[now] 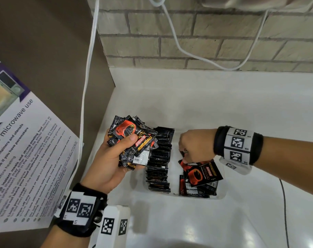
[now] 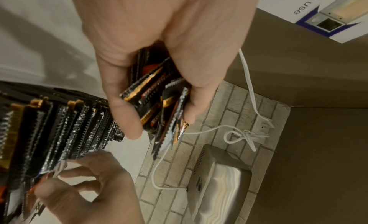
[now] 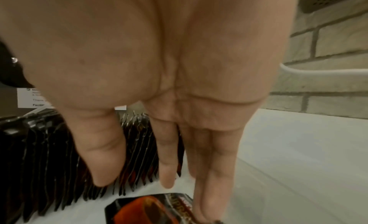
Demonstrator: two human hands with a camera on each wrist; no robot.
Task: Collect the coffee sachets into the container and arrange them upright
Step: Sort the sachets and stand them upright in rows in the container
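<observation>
The coffee sachets are small black foil packets printed with a red cup and a gold band, edges crimped. One bundle [image 1: 132, 140] is a loose, fanned handful lying at mixed angles, gripped in the left hand [image 1: 111, 158] just left of the container. The container [image 1: 175, 165] is a shallow white tray with two compartments. In its left compartment a long row of sachets [image 1: 159, 158] stands upright on edge, packed face to face from the far end to the near end. In its right compartment a few sachets [image 1: 200, 176] lie flat and tilted, overlapping at the near end, the topmost face up; the right hand [image 1: 196, 145] touches its far corner with straight fingers.
</observation>
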